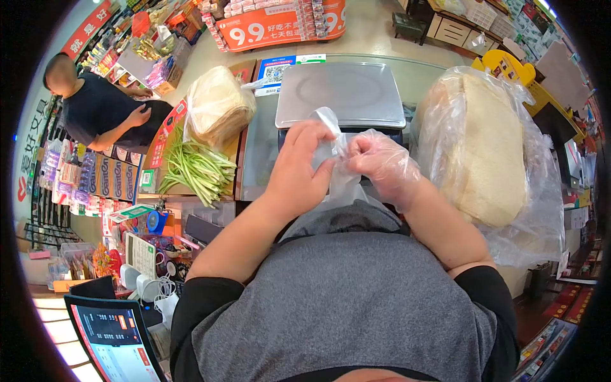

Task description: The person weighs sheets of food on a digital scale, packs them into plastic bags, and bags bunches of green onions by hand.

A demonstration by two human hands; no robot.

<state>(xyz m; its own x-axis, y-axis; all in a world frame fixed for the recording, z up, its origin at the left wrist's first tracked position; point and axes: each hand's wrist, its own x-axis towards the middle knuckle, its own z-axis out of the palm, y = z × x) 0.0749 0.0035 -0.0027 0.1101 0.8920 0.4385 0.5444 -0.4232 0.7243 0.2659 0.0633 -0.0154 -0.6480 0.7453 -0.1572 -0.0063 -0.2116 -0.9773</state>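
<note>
A thin clear plastic bag (344, 184) hangs between my two hands, just in front of the weighing scale (340, 92). My bare left hand (304, 162) has its fingers curled round the bag's upper left part. On my right hand (380, 162) is a clear plastic glove, and its fingers pinch the bag's top edge. To the right lies a large pale slab (493, 149) of stacked sheets in plastic wrap. On the left, a bagged stack of thin round sheets (219, 105) sits behind a bunch of green stalks (198, 167).
A person (105, 105) in dark clothes stands at the far left, beyond the counter. A blue payment card (275, 76) lies left of the scale. Lower left are a monitor (114, 337) and a calculator (140, 254). A red display stand (277, 28) is ahead.
</note>
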